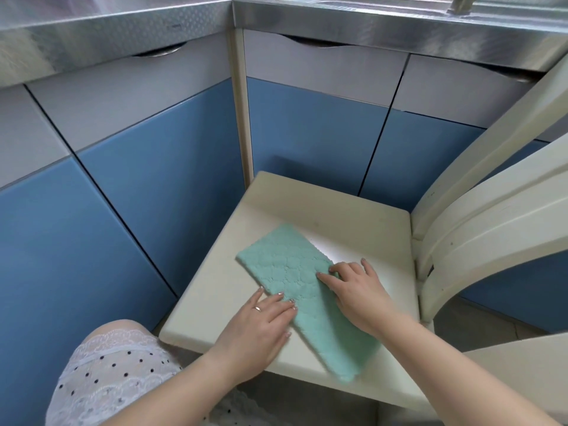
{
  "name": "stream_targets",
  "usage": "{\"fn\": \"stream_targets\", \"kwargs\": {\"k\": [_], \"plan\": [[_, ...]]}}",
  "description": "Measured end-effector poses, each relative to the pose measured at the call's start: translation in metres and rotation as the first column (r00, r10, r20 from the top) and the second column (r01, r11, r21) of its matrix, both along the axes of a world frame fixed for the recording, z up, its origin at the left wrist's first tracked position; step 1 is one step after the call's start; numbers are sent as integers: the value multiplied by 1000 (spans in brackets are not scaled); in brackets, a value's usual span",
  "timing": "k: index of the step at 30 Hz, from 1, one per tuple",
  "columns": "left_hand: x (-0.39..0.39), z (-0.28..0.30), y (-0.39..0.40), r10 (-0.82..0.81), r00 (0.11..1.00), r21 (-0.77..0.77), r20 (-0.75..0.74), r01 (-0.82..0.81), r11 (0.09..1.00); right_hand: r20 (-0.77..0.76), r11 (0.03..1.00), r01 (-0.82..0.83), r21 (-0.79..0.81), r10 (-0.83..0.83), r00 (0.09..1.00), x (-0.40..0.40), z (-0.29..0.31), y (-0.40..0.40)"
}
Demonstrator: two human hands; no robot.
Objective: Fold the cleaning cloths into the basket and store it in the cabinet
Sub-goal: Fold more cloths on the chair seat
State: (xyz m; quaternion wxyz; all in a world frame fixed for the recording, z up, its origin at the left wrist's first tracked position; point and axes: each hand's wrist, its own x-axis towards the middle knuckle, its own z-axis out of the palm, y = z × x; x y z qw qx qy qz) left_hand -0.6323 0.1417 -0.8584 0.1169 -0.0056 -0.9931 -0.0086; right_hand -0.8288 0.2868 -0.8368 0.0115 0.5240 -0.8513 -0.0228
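A mint-green cleaning cloth (295, 272), folded into a long strip, lies diagonally on the cream seat of a chair (353, 229). Its near end hangs slightly over the seat's front edge. My left hand (261, 327) lies flat with straight fingers on the cloth's left edge near its middle. My right hand (353, 293) rests on the cloth's right side, fingers spread and fingertips pressing the fabric. No basket is in view.
Blue and grey cabinet doors (307, 142) stand shut behind the chair, under a steel counter (368, 23). The chair's curved cream backrest (491, 216) rises at the right. My knee in white dotted fabric (113, 373) is at the lower left.
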Motion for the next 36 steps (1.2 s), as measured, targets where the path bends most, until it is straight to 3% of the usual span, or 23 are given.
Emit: {"fn": "stream_targets", "kwargs": {"k": [5,12,18,27,31,36], "plan": [[14,0,-21,-6,999,-34,52,7,999,-62,988,-51,-149,42,997,17,-8,20],[31,2,-37,-144,978,-52,148,153,987,-102,962,-133,-237,111,989,49,-10,53],[43,-1,-34,-293,950,-71,108,301,951,-51,969,-141,-201,133,990,75,-16,84],[29,-17,-24,-364,922,-173,136,384,907,-28,950,-313,15,313,949,84,-22,113],[26,-14,-18,-363,918,-171,160,388,905,-35,960,-274,-59,273,962,89,-31,107],[27,-12,-20,-382,921,-74,77,387,919,9,965,-194,-176,199,980,94,-31,104]]}}
